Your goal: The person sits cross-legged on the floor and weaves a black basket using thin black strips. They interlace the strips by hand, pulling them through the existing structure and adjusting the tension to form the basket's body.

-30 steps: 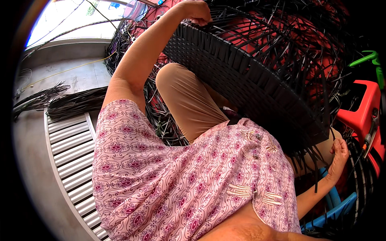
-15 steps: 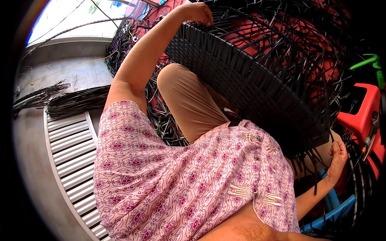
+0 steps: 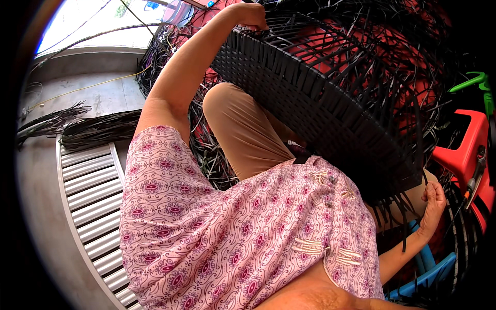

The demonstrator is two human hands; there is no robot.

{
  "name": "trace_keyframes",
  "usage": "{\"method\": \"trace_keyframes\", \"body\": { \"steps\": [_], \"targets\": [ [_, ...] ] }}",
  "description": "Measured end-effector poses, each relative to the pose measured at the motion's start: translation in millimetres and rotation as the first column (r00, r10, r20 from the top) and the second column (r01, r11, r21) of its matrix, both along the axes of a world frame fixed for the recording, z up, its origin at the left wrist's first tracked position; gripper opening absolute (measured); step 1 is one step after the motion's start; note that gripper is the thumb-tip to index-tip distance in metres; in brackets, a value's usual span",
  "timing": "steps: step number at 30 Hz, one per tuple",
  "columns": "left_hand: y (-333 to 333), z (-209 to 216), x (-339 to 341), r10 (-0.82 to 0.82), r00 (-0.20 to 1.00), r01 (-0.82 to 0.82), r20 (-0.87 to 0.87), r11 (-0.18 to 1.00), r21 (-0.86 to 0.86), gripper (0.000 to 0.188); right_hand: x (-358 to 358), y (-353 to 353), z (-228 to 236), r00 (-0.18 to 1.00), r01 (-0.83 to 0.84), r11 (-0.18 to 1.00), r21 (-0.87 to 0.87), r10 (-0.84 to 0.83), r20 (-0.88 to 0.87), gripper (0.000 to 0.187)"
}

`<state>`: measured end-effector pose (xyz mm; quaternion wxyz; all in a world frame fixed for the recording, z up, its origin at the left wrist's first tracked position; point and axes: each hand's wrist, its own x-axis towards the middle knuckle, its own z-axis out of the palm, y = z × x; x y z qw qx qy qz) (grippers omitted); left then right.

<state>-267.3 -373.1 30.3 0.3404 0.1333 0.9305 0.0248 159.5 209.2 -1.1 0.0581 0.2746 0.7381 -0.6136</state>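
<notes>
A black woven basket (image 3: 305,88) of flat plastic strips lies tilted across my lap, its side wall running from upper left to lower right. Many loose black strips (image 3: 356,57) fan out from its upper edge. My left hand (image 3: 252,16) is at the basket's upper left corner, fingers curled down among the strips; what they grip is hidden. Out past the lower right corner, my right hand (image 3: 434,202) pinches a thin black strip (image 3: 425,173) between thumb and fingers. Short strip ends hang below that corner.
A red plastic stool (image 3: 467,142) with a tool on it stands at the right, near a green plastic piece (image 3: 473,82). Blue plastic (image 3: 426,279) shows below my right arm. Bundled black strips (image 3: 101,129) lie at left beside a slatted metal grate (image 3: 93,201).
My left hand has shifted slightly left, and its fingers have curled in more tightly. The right hand stays almost in place. The basket has barely moved.
</notes>
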Motion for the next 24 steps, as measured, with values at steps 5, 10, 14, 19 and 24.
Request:
{"method": "trace_keyframes", "body": {
  "steps": [5, 10, 14, 19, 24],
  "targets": [
    [7.9, -10.1, -3.5, 0.133, 0.991, -0.135, -0.020, 0.984, -0.117, 0.028, -0.5, -3.1, -1.4, 1.000, 0.001, 1.000, 0.007, -0.001, -0.001, 0.017],
    [13.2, -31.9, 4.4, -0.253, 0.944, 0.192, -0.211, 0.943, -0.273, 0.031, -5.4, -11.4, 4.2, 1.000, 0.021, 1.000, 0.003, -0.021, 0.013, 0.017],
    [17.3, -30.6, 7.6, -0.091, 0.944, -0.008, -0.318, 0.955, -0.297, 0.029, -10.6, -16.8, 6.0, 1.000, -0.024, 1.000, 0.005, 0.024, -0.008, 0.017],
    [-22.0, -1.3, -5.7, 0.285, 0.951, -0.304, 0.118, 0.929, 0.210, 0.026, -13.9, -20.3, 6.7, 1.000, -0.011, 1.000, 0.013, 0.011, 0.011, 0.017],
    [-56.1, -20.2, -22.4, 0.091, 0.977, -0.106, -0.192, 0.992, -0.070, 0.026, -17.8, -26.3, 9.1, 0.999, -0.039, 0.999, 0.005, 0.039, -0.003, 0.020]
  ]
}}
